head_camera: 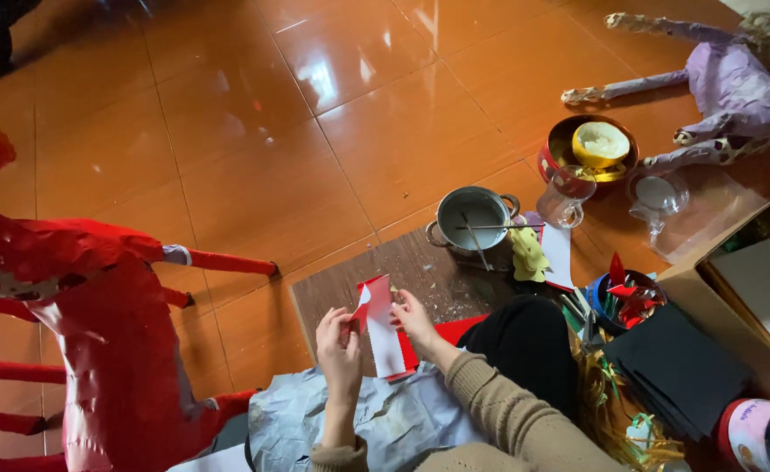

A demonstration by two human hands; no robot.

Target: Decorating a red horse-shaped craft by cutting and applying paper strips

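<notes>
I see a strip of paper (381, 325), red on one face and white on the other, held up over a brown board (420, 271) that lies on the tiled floor (315, 114). My left hand (338, 343) pinches the strip's left edge near its top, fingers curled tight around it. My right hand (414, 319) touches the strip's right edge with fingertips closed lightly on it; I cannot tell how firm that grip is. The strip's top corner is folded, showing white against red. Below the hands, crumpled grey paper (376, 419) lies across my lap, and a red sheet (455, 330) lies flat on the board beside my black-clad knee (529, 341).

At the board's far edge stands a steel pot (472, 218) with sticks laid across it. Just right of it lie a yellow paper cut-out (529, 253) and a white sheet (560, 253). Beyond them stands a glass mug (567, 194), touching a red bowl (588, 149) that holds a pale round fruit peel (601, 142). A clear jug (660, 199) sits to the right. A blue tub (627, 301) of red scraps stands near a stack of black sheets (678, 367) and a cardboard box (743, 288). A purple paper animal (726, 87) lies top right; a big red one (96, 332) fills the left.
</notes>
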